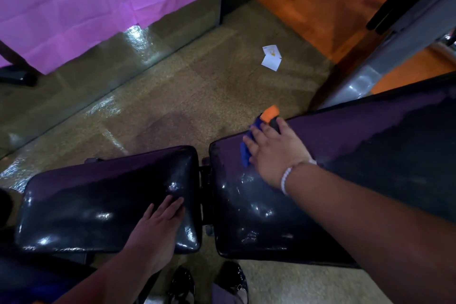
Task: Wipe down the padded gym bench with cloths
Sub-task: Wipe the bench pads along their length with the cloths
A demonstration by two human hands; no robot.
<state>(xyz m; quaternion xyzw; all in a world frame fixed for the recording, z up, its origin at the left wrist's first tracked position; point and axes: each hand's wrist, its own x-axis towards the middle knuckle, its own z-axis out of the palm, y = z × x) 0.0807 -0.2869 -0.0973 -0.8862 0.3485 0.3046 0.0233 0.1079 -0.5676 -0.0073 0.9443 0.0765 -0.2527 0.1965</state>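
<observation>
Currently, the left hand [158, 232] lies flat, fingers extended and gripping nothing, on the seat pad [81, 205] near the hinge gap [205, 195]. Right of the gap, the back pad [357, 155] runs its long axis up and to the right. The right hand [274, 153] presses a blue cloth [245, 153] flat under spread fingers at the pad's far edge; an orange cloth [269, 113] shows beyond the fingertips. The unwiped length appears to lie to the right. The vinyl is dark, glossy and cracked.

Glossy black surface [106, 205]; blue cloth [246, 153] with an orange patch under the right hand [274, 153]; speckled tan floor [187, 96].
</observation>
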